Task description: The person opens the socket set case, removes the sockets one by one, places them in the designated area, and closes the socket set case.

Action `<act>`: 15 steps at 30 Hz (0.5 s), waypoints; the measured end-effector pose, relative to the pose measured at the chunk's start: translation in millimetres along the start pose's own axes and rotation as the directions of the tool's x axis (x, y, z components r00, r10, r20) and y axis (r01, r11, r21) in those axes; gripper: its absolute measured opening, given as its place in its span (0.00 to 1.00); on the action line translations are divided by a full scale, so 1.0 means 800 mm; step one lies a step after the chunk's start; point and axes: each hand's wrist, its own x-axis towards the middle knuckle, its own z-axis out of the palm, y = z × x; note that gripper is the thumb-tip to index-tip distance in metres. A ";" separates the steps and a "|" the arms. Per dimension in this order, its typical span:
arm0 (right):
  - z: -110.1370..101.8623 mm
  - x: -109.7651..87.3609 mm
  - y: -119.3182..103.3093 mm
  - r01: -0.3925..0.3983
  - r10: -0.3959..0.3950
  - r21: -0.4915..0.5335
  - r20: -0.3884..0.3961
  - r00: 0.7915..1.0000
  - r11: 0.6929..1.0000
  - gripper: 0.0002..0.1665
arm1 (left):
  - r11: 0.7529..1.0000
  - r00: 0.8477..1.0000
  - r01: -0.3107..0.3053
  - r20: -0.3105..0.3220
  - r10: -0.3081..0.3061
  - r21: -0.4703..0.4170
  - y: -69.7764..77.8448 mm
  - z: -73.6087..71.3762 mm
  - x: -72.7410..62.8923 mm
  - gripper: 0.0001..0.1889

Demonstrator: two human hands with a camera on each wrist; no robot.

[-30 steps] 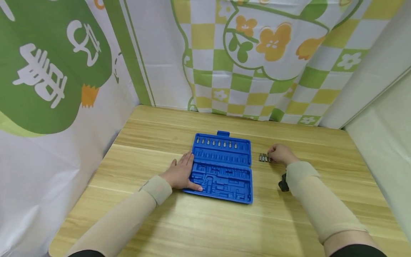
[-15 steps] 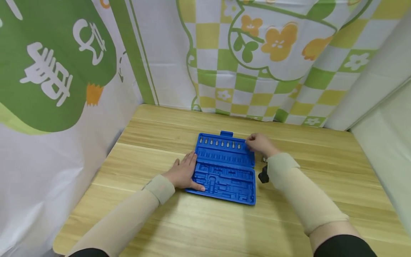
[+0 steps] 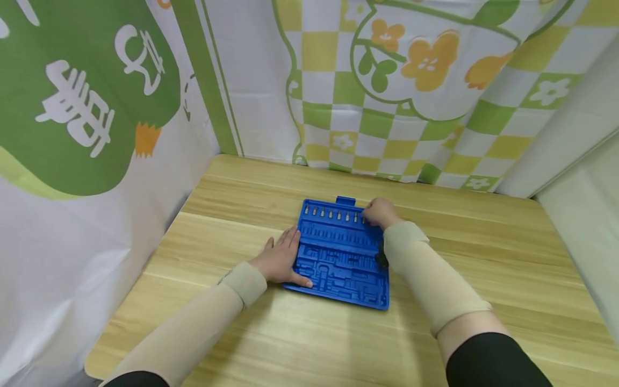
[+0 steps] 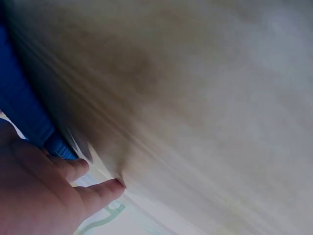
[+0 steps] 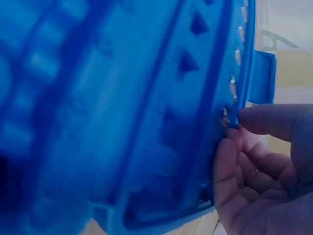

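A blue plastic tool case (image 3: 338,271) lies opened flat on the table, its molded recesses facing up. Along its far edge stands a row of several small metal screwdriver bits (image 3: 331,214). My left hand (image 3: 280,258) rests spread on the case's left edge, thumb over the near corner; its fingers also show beside the blue edge in the left wrist view. At the right end of the row, my right hand (image 3: 382,212) pinches one bit (image 5: 226,118) at its slot. In the right wrist view its fingertips meet right at that bit, partly covering it.
The wooden table (image 3: 232,215) extends around the case. A blue latch tab (image 3: 345,201) sticks out at the case's far side. Behind the table hangs a patterned curtain (image 3: 377,118). A small black device (image 3: 381,256) sits under my right wrist.
My right hand has moved left from a small group of loose bits on the table to the case, bringing one bit to the row's right end. My left hand stays on the case.
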 end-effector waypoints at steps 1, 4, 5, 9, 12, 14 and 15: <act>0.001 0.000 0.000 0.003 -0.003 -0.021 -0.013 1.000 1.000 0.25 | 1.000 1.000 0.001 0.002 -0.001 0.002 0.001 -0.001 0.000 0.72; 0.003 0.000 0.000 -0.001 -0.003 -0.068 -0.054 0.999 0.998 0.25 | 1.000 1.000 0.002 0.007 -0.002 0.003 0.001 -0.002 0.000 0.72; 0.004 0.000 -0.001 -0.002 -0.003 -0.069 -0.063 0.998 0.998 0.25 | 1.000 1.000 0.004 0.009 -0.004 0.004 0.001 -0.002 0.000 0.72; 0.006 -0.001 0.001 -0.037 0.038 0.009 -0.082 0.996 0.999 0.20 | 1.000 1.000 0.008 0.009 -0.008 -0.002 0.001 -0.001 0.002 0.73; 0.008 -0.002 0.004 -0.073 0.083 0.123 -0.080 0.993 0.990 0.14 | 1.000 1.000 0.010 0.011 -0.010 -0.007 0.001 0.000 0.004 0.73; 0.008 -0.002 0.005 -0.084 0.099 0.190 -0.070 0.993 0.978 0.13 | 1.000 1.000 0.013 0.017 -0.013 -0.003 0.000 0.001 0.004 0.73; 0.008 -0.002 0.006 -0.081 0.097 0.216 -0.067 0.993 0.973 0.13 | 1.000 1.000 0.013 0.016 -0.012 -0.005 0.000 0.001 0.004 0.73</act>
